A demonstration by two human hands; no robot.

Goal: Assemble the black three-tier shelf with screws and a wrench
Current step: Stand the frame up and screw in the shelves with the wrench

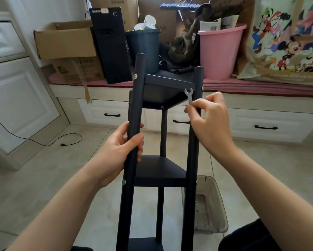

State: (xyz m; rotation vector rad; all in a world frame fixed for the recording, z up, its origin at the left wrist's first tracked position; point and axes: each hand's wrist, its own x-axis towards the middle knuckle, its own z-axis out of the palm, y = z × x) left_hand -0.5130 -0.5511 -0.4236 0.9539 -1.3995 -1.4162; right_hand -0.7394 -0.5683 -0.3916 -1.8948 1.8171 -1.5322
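shelf (159, 171): 3 tiers, 3 poles | left hand (120, 147) grips pole | right hand (209, 120) pinches 1 wrench (189, 96)

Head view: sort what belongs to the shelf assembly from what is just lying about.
Job:
black shelf, gripped at a pole by the left hand
small wrench, pinched by the right hand
screw

Lying about:
pink tub
dark bin
cardboard box
computer tower
clear bin
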